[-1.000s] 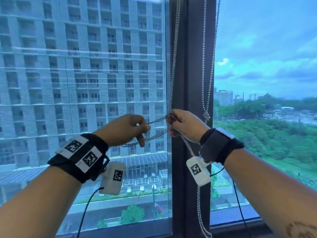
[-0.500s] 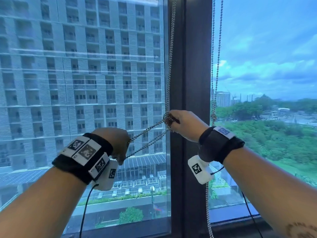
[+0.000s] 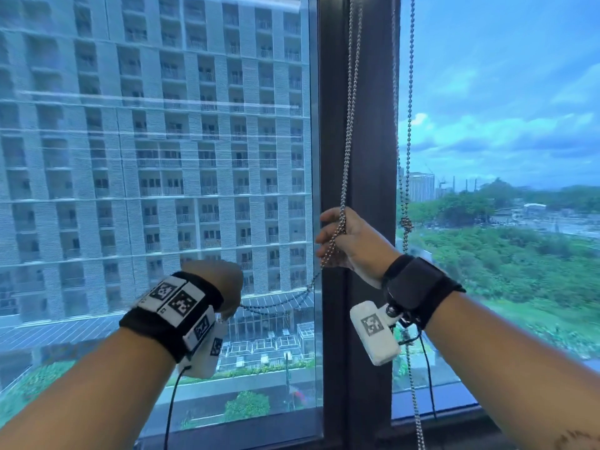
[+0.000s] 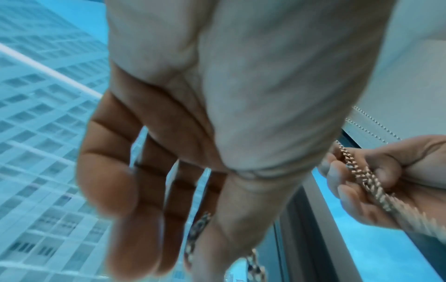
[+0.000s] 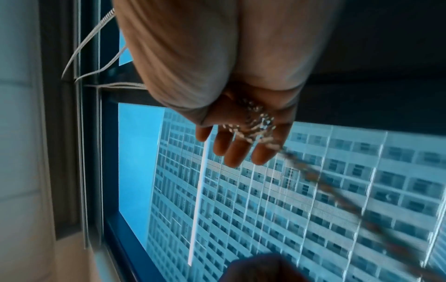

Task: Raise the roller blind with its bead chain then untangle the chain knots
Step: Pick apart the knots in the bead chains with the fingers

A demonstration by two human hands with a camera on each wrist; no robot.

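Here, both hands hold the chain.
Right hand curls around bunched strands; slack sags from it down to the left hand, pinched there. A knot hangs just right.

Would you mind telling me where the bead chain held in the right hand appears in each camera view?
Head: the bead chain runs down the dark window post into the right hand at centre, then sags left to the left hand.
Left wrist: at the right edge, across the right hand's fingers.
Right wrist: upper centre, bunched on the palm, trailing lower right.
Shared landmark: the grey tower block outside the glass.
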